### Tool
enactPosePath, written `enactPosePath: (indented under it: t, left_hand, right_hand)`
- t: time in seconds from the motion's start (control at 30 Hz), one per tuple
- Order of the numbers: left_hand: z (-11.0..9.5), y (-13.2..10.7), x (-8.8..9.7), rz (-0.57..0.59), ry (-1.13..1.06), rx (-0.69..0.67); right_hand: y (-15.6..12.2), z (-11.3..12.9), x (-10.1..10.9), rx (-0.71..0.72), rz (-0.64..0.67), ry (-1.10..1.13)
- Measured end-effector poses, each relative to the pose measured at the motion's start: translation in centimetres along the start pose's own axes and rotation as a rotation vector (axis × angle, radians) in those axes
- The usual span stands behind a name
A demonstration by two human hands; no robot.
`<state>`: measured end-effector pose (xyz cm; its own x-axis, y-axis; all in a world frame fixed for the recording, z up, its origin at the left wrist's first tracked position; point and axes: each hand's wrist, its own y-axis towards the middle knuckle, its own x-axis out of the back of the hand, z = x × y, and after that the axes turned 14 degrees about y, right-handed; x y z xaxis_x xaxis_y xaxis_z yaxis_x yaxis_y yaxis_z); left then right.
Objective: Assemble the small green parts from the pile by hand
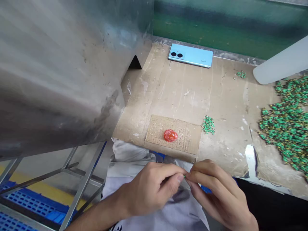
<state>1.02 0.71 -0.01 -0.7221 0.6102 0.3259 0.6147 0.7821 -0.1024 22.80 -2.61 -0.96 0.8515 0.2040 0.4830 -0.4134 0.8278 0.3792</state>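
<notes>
My left hand (154,187) and my right hand (216,191) meet just below the table's front edge, over my lap. Both are closed in a pinch, fingertips touching around a tiny green part (184,176) that barely shows between them. Just beyond the hands, a small cardboard pad (185,136) lies on the table with a round red blob (170,135) on it. A small heap of green parts (208,124) sits to the right of the pad. A large spread of the same green parts (287,122) covers the table's right side.
A light blue phone (191,55) lies face down at the back of the cardboard-covered table (183,89). A big metal housing (60,70) fills the left. A white tube-shaped object (281,62) juts in at the upper right. Blue crates (26,202) lie on the floor lower left.
</notes>
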Motion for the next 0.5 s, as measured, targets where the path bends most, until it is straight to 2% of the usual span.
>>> enactPosePath:
  t: [0.1, 0.2, 0.3, 0.43, 0.5]
  left_hand:
    - [0.0, 0.0, -0.1, -0.014, 0.071, -0.011]
    - [0.1, 0.0, -0.3, -0.033, 0.127, -0.01]
    - [0.1, -0.1, -0.4, -0.039, 0.105, 0.045]
    - [0.4, -0.3, -0.5, -0.066, 0.078, 0.2]
    - [0.8, -0.3, -0.7, -0.123, 0.107, 0.213]
  right_hand:
    - [0.0, -0.1, -0.2, 0.011, -0.004, -0.034]
    - [0.1, 0.1, -0.2, 0.017, 0.046, -0.097]
    - [0.3, 0.2, -0.1, -0.003, 0.049, -0.093]
    - [1.4, -0.2, 0.0, -0.131, -0.11, -0.024]
    - [2.2, -0.5, -0.2, -0.188, -0.194, -0.018]
